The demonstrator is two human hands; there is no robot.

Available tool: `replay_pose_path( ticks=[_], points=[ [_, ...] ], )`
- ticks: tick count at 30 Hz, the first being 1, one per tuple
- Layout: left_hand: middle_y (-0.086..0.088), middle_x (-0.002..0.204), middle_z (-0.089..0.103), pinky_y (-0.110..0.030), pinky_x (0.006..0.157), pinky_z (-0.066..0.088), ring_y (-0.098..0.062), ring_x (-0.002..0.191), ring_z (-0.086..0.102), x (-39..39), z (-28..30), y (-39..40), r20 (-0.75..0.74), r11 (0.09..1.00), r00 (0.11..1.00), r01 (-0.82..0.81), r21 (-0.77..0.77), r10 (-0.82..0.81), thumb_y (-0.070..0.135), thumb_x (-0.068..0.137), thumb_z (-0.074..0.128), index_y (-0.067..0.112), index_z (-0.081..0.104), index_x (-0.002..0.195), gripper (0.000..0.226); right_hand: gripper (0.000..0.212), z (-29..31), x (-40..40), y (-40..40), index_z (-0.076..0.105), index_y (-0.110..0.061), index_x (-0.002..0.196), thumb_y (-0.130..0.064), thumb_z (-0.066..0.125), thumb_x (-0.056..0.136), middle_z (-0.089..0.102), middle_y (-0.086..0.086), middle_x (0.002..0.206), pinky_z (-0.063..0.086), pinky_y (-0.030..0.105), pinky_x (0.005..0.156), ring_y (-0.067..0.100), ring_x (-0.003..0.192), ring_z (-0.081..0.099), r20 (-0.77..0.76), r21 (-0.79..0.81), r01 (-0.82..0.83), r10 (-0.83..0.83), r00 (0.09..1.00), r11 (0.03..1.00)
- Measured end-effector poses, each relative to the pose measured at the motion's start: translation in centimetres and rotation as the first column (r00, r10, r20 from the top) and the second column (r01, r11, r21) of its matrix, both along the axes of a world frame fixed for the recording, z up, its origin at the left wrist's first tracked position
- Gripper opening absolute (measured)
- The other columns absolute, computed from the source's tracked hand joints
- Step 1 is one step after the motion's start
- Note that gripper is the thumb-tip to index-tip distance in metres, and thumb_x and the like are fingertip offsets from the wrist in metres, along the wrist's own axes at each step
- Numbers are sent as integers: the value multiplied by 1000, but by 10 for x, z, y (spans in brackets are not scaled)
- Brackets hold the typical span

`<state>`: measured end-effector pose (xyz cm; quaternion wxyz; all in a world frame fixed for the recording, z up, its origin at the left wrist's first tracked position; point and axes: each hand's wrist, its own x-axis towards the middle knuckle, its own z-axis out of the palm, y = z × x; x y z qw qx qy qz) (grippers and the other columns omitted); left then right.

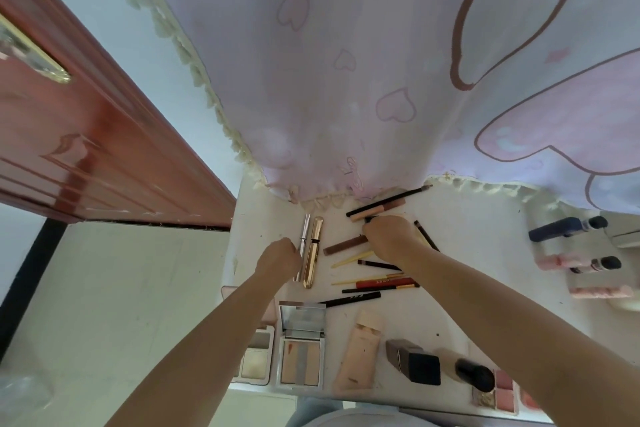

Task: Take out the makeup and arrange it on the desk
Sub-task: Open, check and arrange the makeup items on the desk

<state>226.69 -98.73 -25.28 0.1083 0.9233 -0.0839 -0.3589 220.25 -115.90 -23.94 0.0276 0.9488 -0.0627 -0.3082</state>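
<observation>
Two hands worked over the white table (485, 253), and the gold tube (313, 253) serves as the landmark. The left hand (278, 258) lay just left of it, fingers curled around a thin silver tube (304, 230) that ran parallel to the gold one. Right of it, the right hand (391, 236) had fingers bent down over a small dark item; whether they gripped it could not be told. Pencils lay scattered right of the gold tube, an open palette (300, 362) below it near the table's front edge. Bare table surface showed further right, before the bottles (568, 227) at the far edge. The curtain (346, 80) hem hung above the gold tube.
</observation>
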Motion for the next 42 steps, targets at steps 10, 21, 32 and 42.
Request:
replay_pose_path(
  ticks=[10,21,32,42],
  points=[
    [-9,132,44,-32,100,36,-26,122,40,-15,23,-6,370,893,848,440,-93,-379,23,95,41,9,38,134,41,32,33,-27,-14,53,-17,120,-29,36,95,52,1,121,28,31,99,19,115,47,135,205,-47,19,991,978],
    [5,56,60,-14,40,39,-9,44,56,-66,65,-65,863,551,333,831,-77,-381,30,80,37,16,66,71,34,23,108,-90,-32,54,-8,98,-19,33,97,47,-5,66,37,6,52,7,57,43,234,721,381,-721,652,579],
    [5,45,50,-13,26,22,-5,31,32,-76,130,-69,940,395,182,917,-57,-288,30,86,36,17,49,74,21,20,151,-134,-27,48,-13,82,-31,44,89,35,-9,45,32,9,42,3,43,44,588,732,58,-673,450,679],
    [-6,61,53,-20,43,39,-19,50,48,-80,131,-76,997,409,11,912,22,-78,26,85,41,15,41,84,11,34,149,-158,-31,52,-35,79,-4,66,79,54,-14,77,47,7,67,-4,69,54,439,889,-48,-817,375,456]
  ],
)
